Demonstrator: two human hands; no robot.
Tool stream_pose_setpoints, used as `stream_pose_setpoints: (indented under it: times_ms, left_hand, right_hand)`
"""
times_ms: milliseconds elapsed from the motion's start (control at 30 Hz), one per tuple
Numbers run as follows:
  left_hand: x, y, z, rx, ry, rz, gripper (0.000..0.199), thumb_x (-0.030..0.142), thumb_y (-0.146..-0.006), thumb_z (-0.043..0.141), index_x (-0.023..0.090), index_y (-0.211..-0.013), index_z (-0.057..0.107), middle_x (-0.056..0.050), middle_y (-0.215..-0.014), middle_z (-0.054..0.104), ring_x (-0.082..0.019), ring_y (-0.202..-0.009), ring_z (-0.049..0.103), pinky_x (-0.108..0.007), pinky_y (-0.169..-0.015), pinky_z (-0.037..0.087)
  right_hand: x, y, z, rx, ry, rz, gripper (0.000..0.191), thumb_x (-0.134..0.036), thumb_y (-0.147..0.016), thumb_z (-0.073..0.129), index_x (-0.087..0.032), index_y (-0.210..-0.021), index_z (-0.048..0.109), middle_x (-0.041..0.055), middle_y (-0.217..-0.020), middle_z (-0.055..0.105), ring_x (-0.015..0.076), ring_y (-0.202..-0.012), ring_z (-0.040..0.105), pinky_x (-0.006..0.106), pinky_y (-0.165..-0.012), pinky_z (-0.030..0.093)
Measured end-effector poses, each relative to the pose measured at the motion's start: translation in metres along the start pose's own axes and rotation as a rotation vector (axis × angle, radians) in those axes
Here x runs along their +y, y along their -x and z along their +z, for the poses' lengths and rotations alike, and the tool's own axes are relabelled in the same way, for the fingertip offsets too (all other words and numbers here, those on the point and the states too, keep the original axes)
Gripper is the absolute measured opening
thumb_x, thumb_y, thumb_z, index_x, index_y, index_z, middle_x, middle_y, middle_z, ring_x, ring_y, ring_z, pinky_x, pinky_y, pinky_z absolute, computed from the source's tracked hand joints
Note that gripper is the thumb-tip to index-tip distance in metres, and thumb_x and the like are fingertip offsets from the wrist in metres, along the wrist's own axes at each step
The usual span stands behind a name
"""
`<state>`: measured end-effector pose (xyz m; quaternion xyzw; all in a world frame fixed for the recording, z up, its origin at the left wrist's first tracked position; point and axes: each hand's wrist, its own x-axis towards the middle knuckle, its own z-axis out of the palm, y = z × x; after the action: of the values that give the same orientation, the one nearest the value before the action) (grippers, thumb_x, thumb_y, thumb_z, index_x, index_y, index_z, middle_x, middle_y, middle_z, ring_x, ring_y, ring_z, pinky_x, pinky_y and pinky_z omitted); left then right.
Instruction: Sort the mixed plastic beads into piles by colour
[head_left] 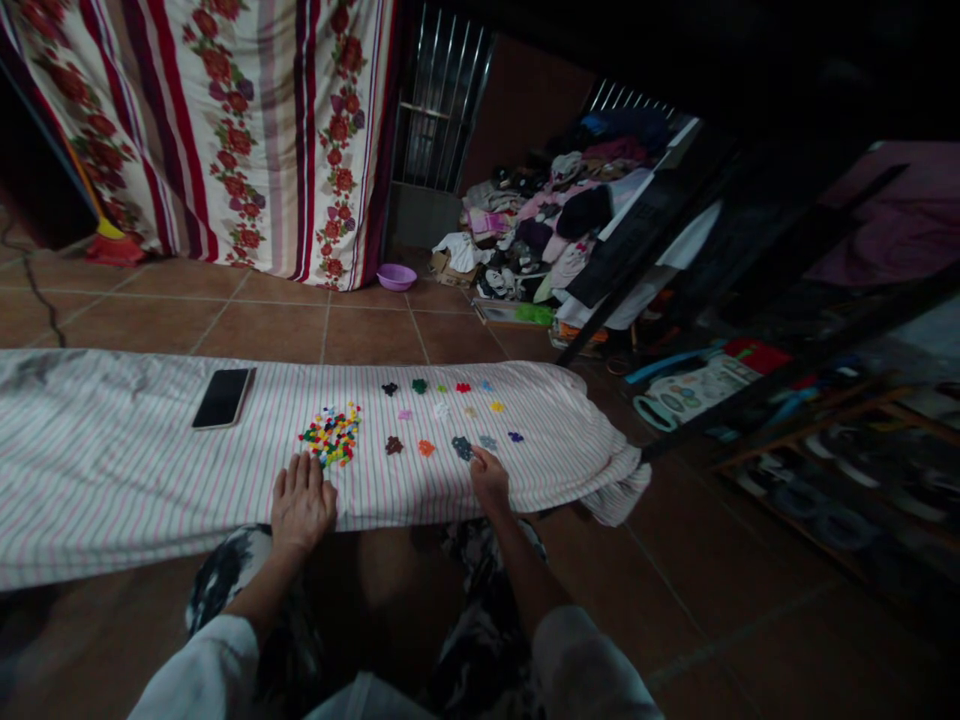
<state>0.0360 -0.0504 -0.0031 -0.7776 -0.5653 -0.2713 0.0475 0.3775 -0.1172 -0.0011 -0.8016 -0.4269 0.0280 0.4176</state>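
Note:
My left hand (304, 505) lies flat on the striped cloth, fingers stretched out, just below a mixed pile of small coloured beads (330, 436). My right hand (490, 482) is closed with its fingertips pinched together, at the edge of a dark grey bead cluster (462, 448). Whatever sits between those fingertips is too small to make out. Close by lie a light grey cluster (488, 442) and a dark purple one (515, 437). To the left are orange beads (426, 448) and brown beads (394, 446). Several other single-colour clusters form rows farther back, among them red (463, 388) and yellow (497, 406).
A phone (223, 398) rests on the cloth (135, 450) at left. Beyond the low table are a floral curtain (247, 140), a purple basin (396, 277) and a heap of clothes (555, 220). Shoe shelves (847, 470) stand at right.

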Motion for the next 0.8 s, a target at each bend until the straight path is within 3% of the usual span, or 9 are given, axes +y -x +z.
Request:
stream_pose_setpoints:
  times_ms: [300, 800]
  left_hand:
    - [0.0013, -0.0017, -0.0027, -0.024, -0.037, -0.004, 0.055, 0.030, -0.085, 0.035, 0.003, -0.127, 0.056, -0.022, -0.137, 0.053, -0.032, -0.132, 0.046, -0.049, -0.111, 0.033]
    - [0.0010, -0.0023, -0.0020, -0.055, -0.030, -0.017, 0.054, 0.029, -0.085, 0.037, 0.004, -0.130, 0.054, -0.020, -0.140, 0.050, -0.032, -0.136, 0.042, -0.049, -0.111, 0.032]
  right_hand:
    - [-0.0017, 0.0039, -0.0040, -0.013, -0.034, 0.042, 0.041, -0.023, -0.077, 0.040, -0.013, -0.102, 0.070, 0.0123, -0.099, 0.073, 0.0212, -0.094, 0.068, 0.035, -0.090, 0.053]
    - [0.0024, 0.0036, -0.0025, 0.013, 0.050, 0.043, 0.039, -0.029, -0.076, 0.040, -0.017, -0.098, 0.070, 0.0103, -0.099, 0.071, 0.0234, -0.095, 0.063, 0.038, -0.089, 0.050]
